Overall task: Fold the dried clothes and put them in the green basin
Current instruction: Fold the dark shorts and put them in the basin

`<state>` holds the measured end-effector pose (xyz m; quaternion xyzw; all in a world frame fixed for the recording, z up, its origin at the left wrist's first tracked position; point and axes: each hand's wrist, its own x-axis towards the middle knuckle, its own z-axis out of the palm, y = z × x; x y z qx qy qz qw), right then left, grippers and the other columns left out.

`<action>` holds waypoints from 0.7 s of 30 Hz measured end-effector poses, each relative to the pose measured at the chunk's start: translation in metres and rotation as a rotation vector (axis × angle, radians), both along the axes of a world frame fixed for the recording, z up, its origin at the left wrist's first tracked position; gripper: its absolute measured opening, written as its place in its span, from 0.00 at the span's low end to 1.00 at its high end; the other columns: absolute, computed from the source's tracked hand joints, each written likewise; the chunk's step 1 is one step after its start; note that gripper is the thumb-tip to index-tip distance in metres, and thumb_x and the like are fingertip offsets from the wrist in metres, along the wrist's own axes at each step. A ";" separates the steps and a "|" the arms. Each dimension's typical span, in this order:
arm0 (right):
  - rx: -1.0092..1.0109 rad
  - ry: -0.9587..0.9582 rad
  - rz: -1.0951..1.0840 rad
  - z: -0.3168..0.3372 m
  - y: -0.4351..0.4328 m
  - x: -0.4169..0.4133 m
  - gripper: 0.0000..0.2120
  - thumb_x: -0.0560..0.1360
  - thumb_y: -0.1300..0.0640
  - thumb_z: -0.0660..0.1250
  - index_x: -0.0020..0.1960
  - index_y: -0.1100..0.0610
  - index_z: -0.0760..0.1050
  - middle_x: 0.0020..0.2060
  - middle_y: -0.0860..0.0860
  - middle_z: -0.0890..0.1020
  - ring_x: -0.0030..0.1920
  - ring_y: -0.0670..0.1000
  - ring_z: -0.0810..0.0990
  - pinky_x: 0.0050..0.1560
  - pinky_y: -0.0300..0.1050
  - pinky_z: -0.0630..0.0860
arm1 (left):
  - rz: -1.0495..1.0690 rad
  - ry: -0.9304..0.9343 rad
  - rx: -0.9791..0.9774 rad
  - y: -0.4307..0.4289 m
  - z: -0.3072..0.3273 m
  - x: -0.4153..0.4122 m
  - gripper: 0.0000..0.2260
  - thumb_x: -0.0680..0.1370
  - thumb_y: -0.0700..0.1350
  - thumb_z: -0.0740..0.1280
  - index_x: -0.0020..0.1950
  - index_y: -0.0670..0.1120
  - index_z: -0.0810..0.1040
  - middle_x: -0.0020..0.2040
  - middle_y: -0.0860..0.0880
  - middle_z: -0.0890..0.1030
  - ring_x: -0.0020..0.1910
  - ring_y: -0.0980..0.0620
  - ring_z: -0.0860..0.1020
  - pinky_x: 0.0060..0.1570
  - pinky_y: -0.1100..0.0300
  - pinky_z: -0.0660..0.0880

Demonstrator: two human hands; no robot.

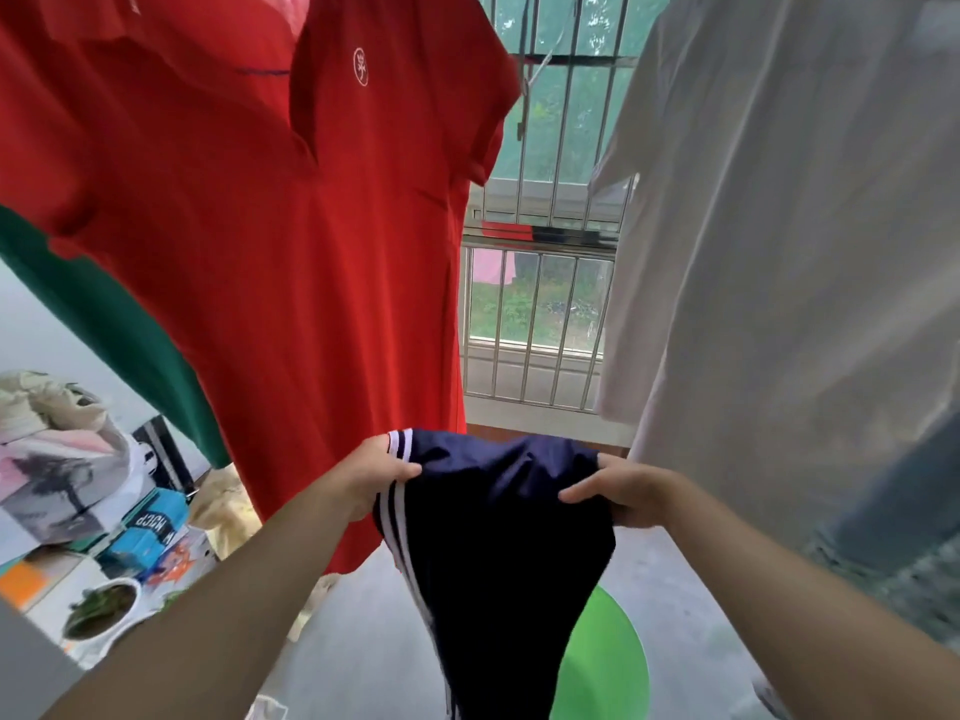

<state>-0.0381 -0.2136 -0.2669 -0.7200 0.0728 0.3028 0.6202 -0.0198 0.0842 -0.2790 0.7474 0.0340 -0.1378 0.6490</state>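
Your left grip point(382, 472) is clamped on one top corner of the dark blue shorts point(498, 553), thumb over the front of the cloth beside the white stripes, fingers tucked behind. Your right grip point(623, 491) is clamped on the other top corner, thumb in front and fingers curled behind. The shorts hang down from between the two grips, bunched and creased along the top edge, with the striped side seam running down just below your left grip.

Straight below your right grip, partly hidden by the hanging shorts, the green basin point(602, 662) sits on the grey floor point(363, 615).

Down and to the left of your left grip is a worktop point(49, 608) with a white bowl of greens point(101, 608), a blue box point(148, 532) and a heap of bags and packets behind them.

Above and beyond your left grip a red shirt point(291, 262) hangs, with a green garment point(119, 324) showing past its left edge. Above and to the right of your right grip hangs a white shirt point(779, 252). Between the two shirts, farthest off, is a barred window point(535, 314) with greenery outside.
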 end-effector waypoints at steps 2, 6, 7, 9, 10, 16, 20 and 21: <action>-0.013 0.013 -0.018 0.003 -0.004 0.002 0.13 0.73 0.64 0.70 0.57 0.62 0.76 0.51 0.57 0.83 0.51 0.57 0.82 0.56 0.50 0.77 | 0.102 0.031 0.113 0.002 0.005 0.003 0.07 0.75 0.30 0.66 0.52 0.33 0.78 0.45 0.37 0.81 0.42 0.44 0.79 0.47 0.54 0.76; 0.260 -0.025 -0.242 0.005 -0.004 0.006 0.02 0.77 0.60 0.66 0.47 0.56 0.73 0.40 0.53 0.82 0.39 0.49 0.83 0.38 0.41 0.80 | 0.123 0.109 -0.298 0.008 0.033 -0.001 0.03 0.76 0.33 0.64 0.45 0.38 0.77 0.35 0.44 0.82 0.33 0.50 0.82 0.40 0.57 0.77; 0.375 -0.052 -0.299 0.008 -0.002 0.007 0.04 0.77 0.63 0.64 0.49 0.55 0.71 0.42 0.53 0.81 0.40 0.49 0.82 0.35 0.41 0.79 | 0.021 0.066 -0.386 0.011 0.038 -0.003 0.07 0.74 0.32 0.64 0.51 0.39 0.78 0.41 0.42 0.83 0.38 0.48 0.83 0.46 0.54 0.77; 0.510 -0.129 -0.332 0.016 0.002 0.010 0.19 0.77 0.69 0.61 0.62 0.50 0.68 0.54 0.56 0.76 0.46 0.52 0.80 0.35 0.44 0.80 | -0.198 -0.022 -0.300 0.013 0.044 -0.008 0.25 0.69 0.31 0.67 0.64 0.47 0.73 0.54 0.43 0.82 0.53 0.46 0.82 0.56 0.49 0.75; 0.488 -0.170 -0.331 0.019 0.003 0.012 0.29 0.76 0.72 0.61 0.71 0.49 0.62 0.60 0.56 0.71 0.49 0.54 0.79 0.36 0.44 0.80 | -0.261 -0.023 -0.154 0.010 0.044 -0.010 0.31 0.68 0.31 0.68 0.67 0.54 0.69 0.58 0.46 0.81 0.57 0.47 0.80 0.59 0.49 0.75; 0.076 -0.434 -0.377 0.023 0.020 0.021 0.37 0.76 0.72 0.61 0.77 0.46 0.54 0.67 0.57 0.69 0.53 0.54 0.77 0.48 0.41 0.79 | -0.024 -0.069 0.392 0.007 0.043 0.000 0.16 0.71 0.28 0.65 0.56 0.42 0.77 0.48 0.42 0.80 0.49 0.44 0.78 0.48 0.54 0.73; 0.021 -0.482 -0.391 0.033 0.017 0.025 0.34 0.76 0.69 0.63 0.76 0.49 0.57 0.72 0.56 0.63 0.66 0.57 0.70 0.65 0.51 0.71 | 0.089 0.019 0.231 0.015 0.044 0.005 0.08 0.74 0.32 0.67 0.53 0.36 0.78 0.47 0.38 0.81 0.48 0.42 0.81 0.52 0.48 0.77; 0.037 -0.455 -0.340 0.038 0.015 0.024 0.37 0.75 0.70 0.64 0.77 0.48 0.56 0.74 0.56 0.60 0.67 0.57 0.69 0.62 0.48 0.72 | 0.115 0.025 0.163 0.013 0.043 0.006 0.10 0.74 0.32 0.67 0.55 0.35 0.78 0.48 0.38 0.81 0.47 0.42 0.80 0.49 0.49 0.77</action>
